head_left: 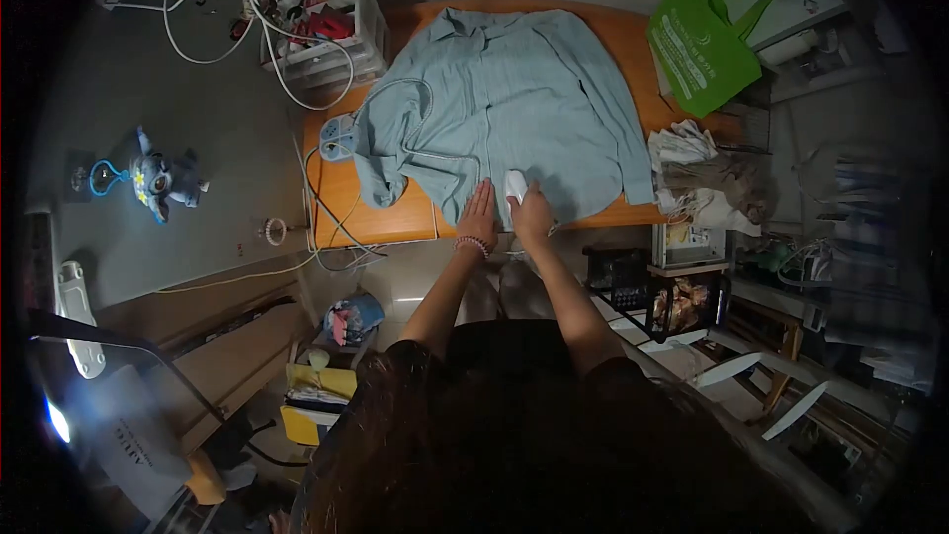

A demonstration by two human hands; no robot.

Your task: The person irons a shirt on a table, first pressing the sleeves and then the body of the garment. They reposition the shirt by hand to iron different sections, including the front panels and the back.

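Top-down view from a head camera in a dim, cluttered room. An orange table (633, 49) fills the upper middle. A pale blue shirt (514, 89) lies spread flat over most of it, collar at the far end and hem at the near edge.

The person's left hand (478, 218) rests palm down on the hem, fingers stretched out flat. Just beside it, the right hand (534, 220) is closed around a small white iron (515, 184), which sits on the shirt near the hem — the two hands nearly touch. A beaded bracelet (472, 245) circles the left wrist.

At the table's left edge sits a pale blue base unit (339, 135), and a thin cord (427, 153) loops from it over the bunched left sleeve. A green bag (704, 40) stands at the far right corner. Crumpled pale cloths (692, 173) are heaped at the right edge.

Bare orange surface shows only in a strip at the near left corner and along the far right side. The shirt's hem reaches the near edge.

To the left, the grey floor is mostly open, with a blue plush toy (163, 183) and trailing white cables (213, 49). A white drawer unit (331, 35) stands against the table's far left corner. The right side is crowded — a black crate (682, 302) sits low among shelves and furniture.
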